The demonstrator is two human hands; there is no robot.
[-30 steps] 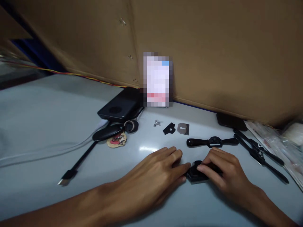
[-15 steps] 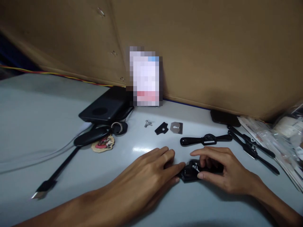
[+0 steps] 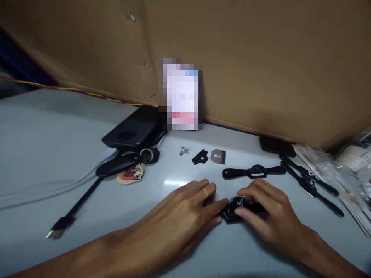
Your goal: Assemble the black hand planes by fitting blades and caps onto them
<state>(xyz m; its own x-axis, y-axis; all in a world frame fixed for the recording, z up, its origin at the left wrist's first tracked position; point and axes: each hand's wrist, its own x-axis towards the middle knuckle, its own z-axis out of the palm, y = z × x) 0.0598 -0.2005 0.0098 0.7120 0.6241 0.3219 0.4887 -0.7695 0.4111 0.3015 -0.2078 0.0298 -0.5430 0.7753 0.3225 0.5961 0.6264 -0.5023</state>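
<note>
Since the earlier frame, the right hand (image 3: 265, 206) has been lowered onto the small black tool body (image 3: 232, 211), fingertips pinching its wing screw (image 3: 240, 201). It is steadied by the left hand (image 3: 189, 208), laid flat with fingers together, on the surface (image 3: 58, 127). Farther back, a second black tool (image 3: 253, 172), a metal blade (image 3: 218, 156) and a black cap piece (image 3: 199, 157) are seen.
</note>
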